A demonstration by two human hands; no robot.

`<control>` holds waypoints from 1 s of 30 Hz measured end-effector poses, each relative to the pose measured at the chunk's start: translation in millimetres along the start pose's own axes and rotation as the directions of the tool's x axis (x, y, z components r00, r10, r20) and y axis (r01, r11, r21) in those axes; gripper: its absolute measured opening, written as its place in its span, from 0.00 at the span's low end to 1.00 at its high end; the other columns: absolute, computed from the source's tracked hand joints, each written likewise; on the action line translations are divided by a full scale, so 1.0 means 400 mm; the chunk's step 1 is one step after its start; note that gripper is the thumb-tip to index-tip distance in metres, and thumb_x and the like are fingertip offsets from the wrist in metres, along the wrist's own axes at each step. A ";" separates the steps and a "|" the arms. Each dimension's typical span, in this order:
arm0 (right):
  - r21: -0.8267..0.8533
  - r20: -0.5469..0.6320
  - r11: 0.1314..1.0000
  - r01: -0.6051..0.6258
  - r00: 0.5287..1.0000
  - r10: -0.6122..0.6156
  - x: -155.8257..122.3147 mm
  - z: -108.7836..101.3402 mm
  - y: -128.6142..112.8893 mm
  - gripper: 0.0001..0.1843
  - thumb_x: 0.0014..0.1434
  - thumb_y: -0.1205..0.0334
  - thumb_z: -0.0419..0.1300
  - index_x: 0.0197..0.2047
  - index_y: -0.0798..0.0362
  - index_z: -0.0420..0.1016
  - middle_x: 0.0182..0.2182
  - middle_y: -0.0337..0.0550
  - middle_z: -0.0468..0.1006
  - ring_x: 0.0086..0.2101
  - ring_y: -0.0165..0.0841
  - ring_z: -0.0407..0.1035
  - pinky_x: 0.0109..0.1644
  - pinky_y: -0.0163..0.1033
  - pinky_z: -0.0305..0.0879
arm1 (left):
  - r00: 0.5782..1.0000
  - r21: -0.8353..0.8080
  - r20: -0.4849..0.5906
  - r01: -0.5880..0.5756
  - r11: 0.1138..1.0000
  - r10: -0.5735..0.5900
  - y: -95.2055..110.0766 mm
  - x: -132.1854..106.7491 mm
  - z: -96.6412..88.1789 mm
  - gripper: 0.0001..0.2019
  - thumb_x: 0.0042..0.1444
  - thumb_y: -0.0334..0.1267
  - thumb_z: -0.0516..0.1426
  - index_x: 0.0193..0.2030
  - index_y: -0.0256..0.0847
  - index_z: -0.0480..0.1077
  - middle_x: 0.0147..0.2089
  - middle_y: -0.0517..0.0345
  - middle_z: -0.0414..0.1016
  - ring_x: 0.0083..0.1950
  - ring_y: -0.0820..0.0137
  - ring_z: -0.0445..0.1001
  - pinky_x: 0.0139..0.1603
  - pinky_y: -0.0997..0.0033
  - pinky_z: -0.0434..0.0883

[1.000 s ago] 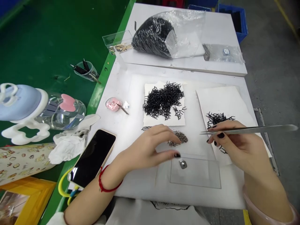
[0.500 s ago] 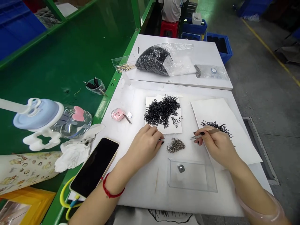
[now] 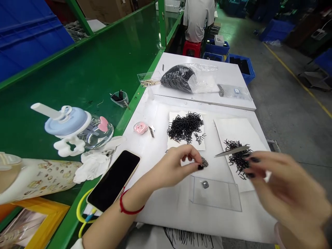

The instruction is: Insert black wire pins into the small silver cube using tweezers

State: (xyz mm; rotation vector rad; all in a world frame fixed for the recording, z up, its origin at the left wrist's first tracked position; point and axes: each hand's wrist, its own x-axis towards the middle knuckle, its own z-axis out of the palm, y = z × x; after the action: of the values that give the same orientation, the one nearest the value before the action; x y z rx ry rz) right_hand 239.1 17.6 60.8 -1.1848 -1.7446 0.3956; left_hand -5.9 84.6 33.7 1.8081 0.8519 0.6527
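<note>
My left hand (image 3: 172,166) is closed, thumb and forefinger pinched together beside a small heap of tiny metal parts (image 3: 204,162), which it partly covers. Whatever sits in that pinch is too small to make out. My right hand (image 3: 285,186), blurred by motion, grips the rear end of metal tweezers (image 3: 232,151) whose tip points left. Under the tweezers, short bent black pieces (image 3: 237,159) lie on the right-hand white sheet (image 3: 233,129). A larger pile of similar black pieces (image 3: 185,126) rests on another white sheet (image 3: 172,145) beyond my left hand.
A clear shallow box (image 3: 223,199) with a small grey metal piece (image 3: 205,184) lies in front. Leftward are a phone (image 3: 114,180), crumpled tissue (image 3: 93,166) and a drinking bottle (image 3: 68,121). A plastic bag of black pieces (image 3: 177,77) stands farther back. Someone sits beyond the table.
My left hand has moved right, to the metal heap. My right hand has drawn right and nearer the camera with the tweezers. The view has shifted, so the tabletop things sit differently in frame.
</note>
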 end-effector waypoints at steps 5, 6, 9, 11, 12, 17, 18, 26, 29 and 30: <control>0.142 0.268 0.975 0.172 0.941 -0.205 0.035 0.052 -0.031 0.22 0.57 0.79 0.61 0.51 0.48 0.74 0.39 0.41 0.77 0.37 0.31 0.73 0.39 0.36 0.73 | 0.984 -0.385 0.171 0.018 0.923 0.052 0.065 0.012 0.025 0.10 0.60 0.31 0.59 0.45 0.38 0.62 0.34 0.59 0.74 0.33 0.73 0.75 0.35 0.72 0.73; 0.170 0.280 0.970 0.176 0.935 -0.219 0.041 0.056 -0.026 0.21 0.58 0.79 0.60 0.50 0.48 0.74 0.38 0.41 0.76 0.35 0.30 0.72 0.37 0.34 0.73 | 0.977 -0.419 0.205 0.031 0.908 0.061 0.069 0.017 0.028 0.11 0.60 0.31 0.59 0.46 0.40 0.60 0.33 0.60 0.74 0.32 0.73 0.74 0.33 0.73 0.72; 0.234 0.293 0.957 0.169 0.927 -0.235 0.049 0.056 -0.006 0.16 0.58 0.80 0.58 0.44 0.51 0.74 0.35 0.41 0.74 0.33 0.28 0.71 0.31 0.32 0.72 | 0.957 -0.439 0.279 0.053 0.897 0.080 0.067 0.033 0.030 0.13 0.61 0.33 0.58 0.47 0.41 0.58 0.33 0.59 0.74 0.32 0.74 0.73 0.34 0.73 0.70; 0.256 0.280 0.952 0.168 0.930 -0.239 0.046 0.053 0.008 0.14 0.58 0.80 0.57 0.41 0.52 0.74 0.33 0.41 0.72 0.32 0.28 0.70 0.30 0.33 0.71 | 0.954 -0.387 0.290 0.042 0.921 0.079 0.058 0.038 0.028 0.12 0.62 0.35 0.58 0.48 0.41 0.58 0.34 0.58 0.74 0.35 0.73 0.72 0.37 0.72 0.70; 0.257 0.268 0.952 0.167 0.934 -0.236 0.043 0.052 0.013 0.14 0.58 0.80 0.57 0.40 0.52 0.73 0.32 0.40 0.72 0.32 0.28 0.69 0.30 0.33 0.70 | 0.955 -0.337 0.288 0.031 0.941 0.072 0.052 0.039 0.027 0.14 0.60 0.37 0.60 0.47 0.41 0.59 0.35 0.58 0.74 0.37 0.72 0.71 0.40 0.70 0.69; 0.131 0.251 0.984 0.121 0.956 -0.151 0.030 0.058 0.035 0.15 0.59 0.83 0.54 0.40 0.55 0.71 0.34 0.43 0.72 0.36 0.29 0.68 0.35 0.34 0.68 | 0.964 0.082 0.266 -0.025 0.996 0.002 0.017 0.029 0.031 0.23 0.36 0.40 0.73 0.37 0.38 0.70 0.37 0.56 0.71 0.40 0.63 0.64 0.44 0.61 0.60; 0.103 0.254 0.988 0.114 0.957 -0.137 0.029 0.062 0.039 0.15 0.59 0.84 0.53 0.41 0.55 0.70 0.34 0.44 0.72 0.37 0.29 0.68 0.36 0.34 0.67 | 0.963 0.149 0.270 -0.035 0.988 -0.007 0.011 0.027 0.033 0.22 0.36 0.40 0.73 0.36 0.38 0.70 0.36 0.56 0.70 0.40 0.63 0.64 0.44 0.62 0.58; 0.026 0.243 0.994 0.104 0.964 -0.108 0.016 0.087 0.066 0.14 0.60 0.82 0.52 0.43 0.55 0.69 0.35 0.44 0.73 0.38 0.30 0.69 0.36 0.34 0.67 | 0.954 0.271 0.298 -0.121 0.955 0.036 -0.004 0.021 0.047 0.09 0.50 0.35 0.67 0.36 0.38 0.73 0.36 0.59 0.73 0.37 0.68 0.68 0.42 0.64 0.59; 0.031 0.232 0.998 0.063 0.970 -0.068 0.015 0.082 0.067 0.14 0.60 0.81 0.53 0.42 0.54 0.70 0.35 0.43 0.73 0.38 0.30 0.69 0.37 0.34 0.68 | 0.965 0.211 0.251 -0.136 0.968 0.080 -0.008 0.021 0.050 0.07 0.50 0.33 0.65 0.35 0.37 0.72 0.35 0.59 0.72 0.36 0.68 0.68 0.44 0.63 0.62; 0.037 0.232 0.999 0.035 0.972 -0.043 0.016 0.081 0.064 0.13 0.61 0.80 0.53 0.42 0.54 0.70 0.35 0.43 0.73 0.37 0.30 0.69 0.37 0.34 0.68 | 0.967 0.174 0.234 -0.139 0.975 0.096 -0.009 0.022 0.051 0.07 0.50 0.32 0.64 0.35 0.37 0.72 0.34 0.60 0.72 0.36 0.69 0.68 0.43 0.63 0.64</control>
State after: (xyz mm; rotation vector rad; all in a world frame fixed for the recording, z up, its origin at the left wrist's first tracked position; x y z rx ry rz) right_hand 225.3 42.6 30.5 -1.1146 -1.9512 0.5562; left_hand 13.8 81.2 23.5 2.0725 0.6759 0.4413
